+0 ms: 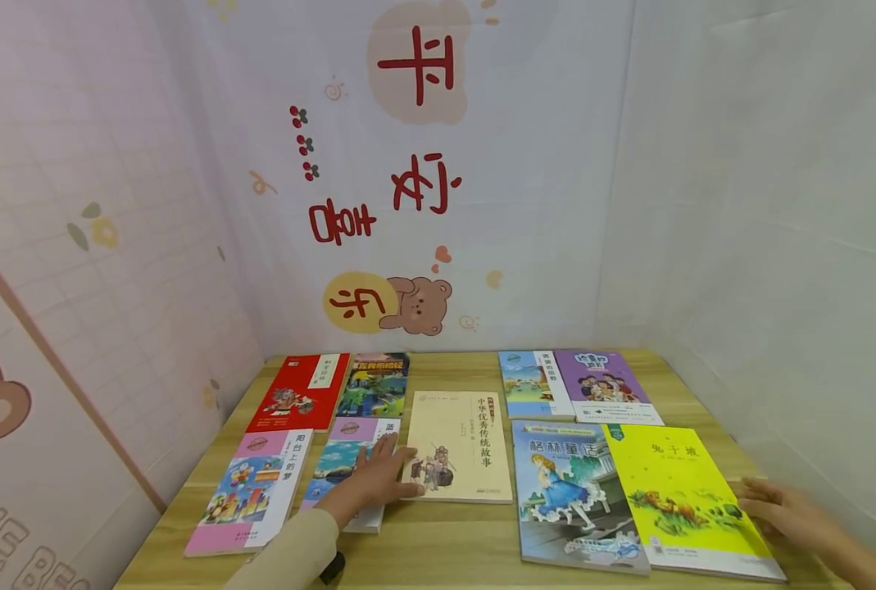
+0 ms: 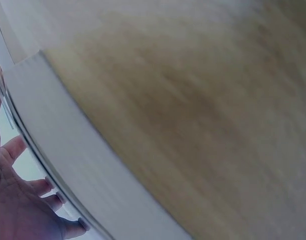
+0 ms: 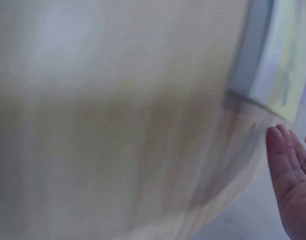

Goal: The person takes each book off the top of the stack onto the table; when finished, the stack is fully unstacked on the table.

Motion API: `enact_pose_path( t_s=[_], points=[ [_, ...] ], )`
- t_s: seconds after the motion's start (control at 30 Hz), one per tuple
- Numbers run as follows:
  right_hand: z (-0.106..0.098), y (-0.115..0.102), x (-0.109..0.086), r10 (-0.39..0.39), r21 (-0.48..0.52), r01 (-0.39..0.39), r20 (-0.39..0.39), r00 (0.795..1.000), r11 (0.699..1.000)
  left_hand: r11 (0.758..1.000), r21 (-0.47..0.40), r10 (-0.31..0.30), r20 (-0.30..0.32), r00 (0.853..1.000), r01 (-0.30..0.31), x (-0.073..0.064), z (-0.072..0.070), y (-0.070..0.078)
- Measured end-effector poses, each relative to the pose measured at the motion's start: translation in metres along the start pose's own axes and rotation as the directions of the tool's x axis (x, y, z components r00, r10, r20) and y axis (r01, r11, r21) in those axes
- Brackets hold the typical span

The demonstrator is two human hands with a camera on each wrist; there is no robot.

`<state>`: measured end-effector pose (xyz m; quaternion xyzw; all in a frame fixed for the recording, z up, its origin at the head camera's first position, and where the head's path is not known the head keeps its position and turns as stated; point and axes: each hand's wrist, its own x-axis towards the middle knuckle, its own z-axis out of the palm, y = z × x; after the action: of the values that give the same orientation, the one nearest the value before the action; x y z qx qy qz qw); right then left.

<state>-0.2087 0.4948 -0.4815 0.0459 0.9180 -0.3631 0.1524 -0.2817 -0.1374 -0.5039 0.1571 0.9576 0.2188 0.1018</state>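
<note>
In the head view my left hand (image 1: 380, 477) is over a book with a blue sea cover (image 1: 338, 465), its thumb reaching the lower left corner of a cream book (image 1: 456, 442). The left wrist view has its fingers (image 2: 39, 186) spread along the edge of a thick book (image 2: 88, 150). At the right edge of a yellow book (image 1: 692, 500), my right hand (image 1: 787, 510) lies with fingers extended. In the right wrist view that hand (image 3: 293, 185) is beside the corner of the yellow-covered book (image 3: 283, 65); whether it touches is unclear.
A blue-grey book (image 1: 578, 500) with a girl in a blue dress adjoins the yellow one. Behind are a light blue book (image 1: 532, 385) and a purple book (image 1: 605, 385). Left are red (image 1: 301, 393), green (image 1: 374, 385) and pink (image 1: 249, 492) books. Cloth walls (image 1: 548, 205) surround the wooden table (image 1: 445, 549).
</note>
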Motion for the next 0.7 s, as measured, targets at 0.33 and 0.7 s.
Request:
enact_pose_path(
  t_s=[0.33,0.7],
  points=[
    [-0.007,-0.036,0.007,-0.062,0.142,0.066,-0.034,0.998,0.988,1.000,-0.004,0.016,0.003,1.000,-0.016,0.002,-0.004,0.009],
    [0.030,-0.104,0.035,-0.145,0.209,0.165,-0.108,0.984,0.964,0.998,0.055,-0.004,-0.128,0.992,0.011,0.009,-0.030,0.002]
  ],
)
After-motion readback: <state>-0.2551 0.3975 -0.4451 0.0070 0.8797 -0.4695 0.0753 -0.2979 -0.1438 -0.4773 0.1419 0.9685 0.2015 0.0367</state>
